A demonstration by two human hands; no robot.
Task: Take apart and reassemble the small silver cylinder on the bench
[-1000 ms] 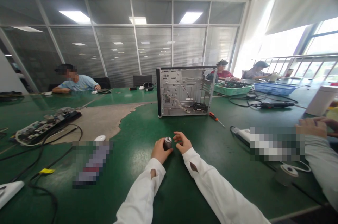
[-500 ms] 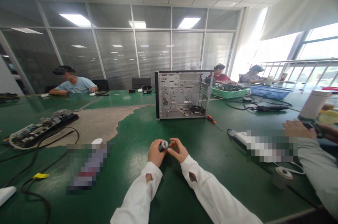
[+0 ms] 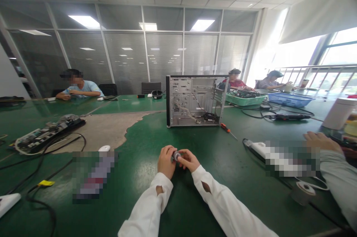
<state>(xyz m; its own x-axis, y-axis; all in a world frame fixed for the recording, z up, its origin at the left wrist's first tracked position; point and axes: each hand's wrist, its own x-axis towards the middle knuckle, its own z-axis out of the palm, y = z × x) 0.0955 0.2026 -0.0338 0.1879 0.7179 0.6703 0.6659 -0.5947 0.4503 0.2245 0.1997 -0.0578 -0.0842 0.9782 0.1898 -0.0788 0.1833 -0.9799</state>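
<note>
A small dark grey cylinder (image 3: pixel 176 155) with a round metallic end is held over the green table, its exact kind too small to make out. My left hand (image 3: pixel 166 162) is closed around its left side. The thumb and fingers of my right hand (image 3: pixel 189 160) are bent onto the cylinder's right side, so both hands grip it. Beyond them stands an open computer case (image 3: pixel 195 101), its bare metal inside and some loose cables showing. Beside the case's lower right corner lies a screwdriver (image 3: pixel 226 129) with an orange-red and black handle.
At left lie a stripped electronic assembly (image 3: pixel 50 133) and black cables. A white power strip (image 3: pixel 262 150) and a grey cylinder (image 3: pixel 303 193) are at right, near a co-worker's hand (image 3: pixel 322 142). Green (image 3: pixel 245 100) and blue baskets (image 3: pixel 290 100) stand farther back. Several other people sit around the table.
My right hand has closed in on the grey cylinder, its fingers now against it. The cylinder has turned slightly. The co-worker's hand at right has shifted, and the view has swung slightly left.
</note>
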